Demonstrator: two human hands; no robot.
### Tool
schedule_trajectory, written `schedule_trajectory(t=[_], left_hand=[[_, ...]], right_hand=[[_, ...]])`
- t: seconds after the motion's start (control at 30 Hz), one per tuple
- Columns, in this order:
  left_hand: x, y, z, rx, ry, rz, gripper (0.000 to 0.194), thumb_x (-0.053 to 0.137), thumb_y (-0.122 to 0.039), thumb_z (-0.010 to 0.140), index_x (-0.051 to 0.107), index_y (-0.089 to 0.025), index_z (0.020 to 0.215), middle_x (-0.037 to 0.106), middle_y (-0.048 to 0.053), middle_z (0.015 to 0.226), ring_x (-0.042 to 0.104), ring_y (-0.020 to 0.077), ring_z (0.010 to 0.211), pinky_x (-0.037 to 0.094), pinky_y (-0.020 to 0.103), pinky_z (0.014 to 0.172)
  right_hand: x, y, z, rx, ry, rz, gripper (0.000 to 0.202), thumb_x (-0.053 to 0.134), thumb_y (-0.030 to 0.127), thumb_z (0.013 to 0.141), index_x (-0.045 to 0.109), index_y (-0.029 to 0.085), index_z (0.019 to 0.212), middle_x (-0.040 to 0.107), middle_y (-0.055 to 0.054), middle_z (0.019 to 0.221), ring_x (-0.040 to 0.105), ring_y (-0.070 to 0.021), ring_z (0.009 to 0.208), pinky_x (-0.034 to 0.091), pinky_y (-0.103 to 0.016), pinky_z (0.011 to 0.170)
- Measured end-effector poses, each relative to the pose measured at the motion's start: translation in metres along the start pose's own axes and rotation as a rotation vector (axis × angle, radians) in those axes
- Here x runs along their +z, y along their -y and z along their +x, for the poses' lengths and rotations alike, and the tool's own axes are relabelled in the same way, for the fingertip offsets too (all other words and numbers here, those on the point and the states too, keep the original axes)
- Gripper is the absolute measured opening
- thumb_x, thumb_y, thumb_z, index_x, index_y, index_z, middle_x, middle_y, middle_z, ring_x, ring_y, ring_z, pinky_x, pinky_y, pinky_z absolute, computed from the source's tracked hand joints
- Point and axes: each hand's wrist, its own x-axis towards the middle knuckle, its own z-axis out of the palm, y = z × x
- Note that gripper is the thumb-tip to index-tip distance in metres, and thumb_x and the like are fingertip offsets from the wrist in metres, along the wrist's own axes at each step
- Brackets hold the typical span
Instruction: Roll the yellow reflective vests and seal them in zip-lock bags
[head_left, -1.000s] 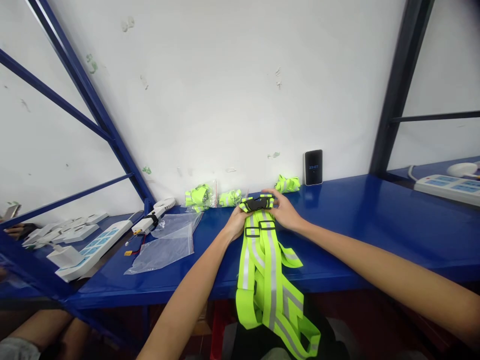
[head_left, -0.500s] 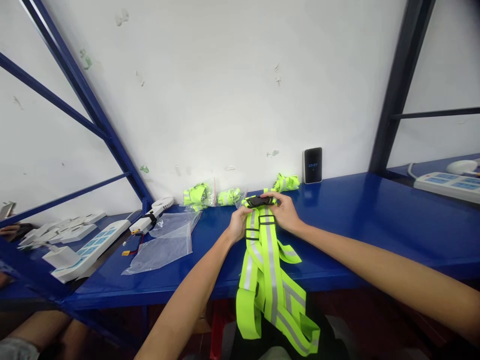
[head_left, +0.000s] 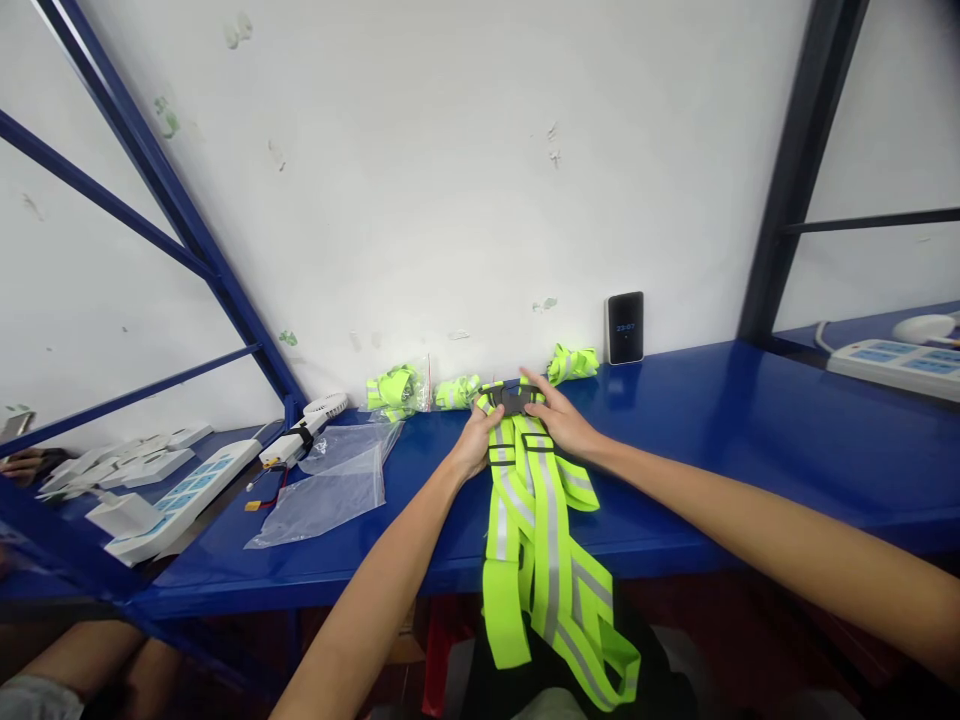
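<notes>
A neon yellow-green reflective harness (head_left: 551, 520) with silver stripes hangs in several straps over the front edge of the blue table. At its top sits a black plastic buckle (head_left: 513, 401). My left hand (head_left: 477, 438) is closed on the buckle's left end and the strap there, thumb on top. My right hand (head_left: 564, 420) grips the right end, its thumb at the buckle and its index finger pointing up along the far side. Black slider rings lie on the straps just below the buckle. My fingers behind the webbing are hidden.
Bundled reflective straps (head_left: 572, 364) lie by the wall, some in clear bags (head_left: 396, 390). A phone-like device (head_left: 625, 328) leans there. Empty plastic bags (head_left: 330, 495), a small white fan (head_left: 324, 405) and a power strip (head_left: 187, 500) are left. Another person's hand (head_left: 26, 465) shows far left.
The buckle has turned so its broad face now shows between my hands. My right index finger has lifted off its top, and the hanging straps have shifted slightly right.
</notes>
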Motion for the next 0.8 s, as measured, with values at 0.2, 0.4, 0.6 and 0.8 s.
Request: schedule_trajectory(t=[0.2, 0.4, 0.6, 0.8], left_hand=[[0.0, -0.002, 0.002, 0.089, -0.018, 0.045, 0.071, 0.074, -0.021, 0.075, 0.04, -0.027, 0.137, 0.069, 0.006, 0.112, 0.068, 0.0233, 0.095, 0.05, 0.042, 0.093], [-0.001, -0.01, 0.0, 0.026, 0.002, -0.033, 0.06, 0.063, -0.02, 0.073, 0.048, -0.018, 0.132, 0.068, 0.009, 0.116, 0.062, 0.0289, 0.11, 0.043, 0.047, 0.102], [0.005, -0.012, 0.001, 0.01, 0.075, -0.096, 0.049, 0.049, -0.036, 0.079, 0.059, -0.013, 0.122, 0.069, 0.011, 0.116, 0.06, 0.0314, 0.114, 0.04, 0.048, 0.104], [0.011, -0.003, 0.005, 0.055, -0.12, -0.113, 0.054, 0.046, -0.057, 0.084, 0.064, -0.016, 0.115, 0.072, 0.008, 0.107, 0.064, 0.0295, 0.108, 0.047, 0.042, 0.098]], right_hand=[[-0.005, 0.009, 0.001, 0.112, 0.022, 0.13, 0.076, 0.07, 0.028, 0.073, 0.037, 0.027, 0.142, 0.066, -0.007, 0.111, 0.065, -0.0229, 0.094, 0.053, -0.034, 0.078], [-0.004, 0.004, -0.003, 0.123, 0.138, 0.103, 0.058, 0.068, 0.033, 0.079, 0.043, 0.025, 0.131, 0.068, 0.001, 0.078, 0.065, -0.0177, 0.07, 0.052, -0.029, 0.065], [-0.002, 0.0, 0.0, 0.173, 0.103, 0.221, 0.048, 0.072, 0.033, 0.077, 0.052, 0.022, 0.12, 0.07, 0.001, 0.075, 0.066, -0.0175, 0.067, 0.053, -0.031, 0.067], [-0.004, 0.007, 0.001, 0.265, 0.27, 0.432, 0.042, 0.075, 0.037, 0.076, 0.061, 0.019, 0.112, 0.073, -0.007, 0.096, 0.069, -0.0207, 0.081, 0.054, -0.033, 0.075]])
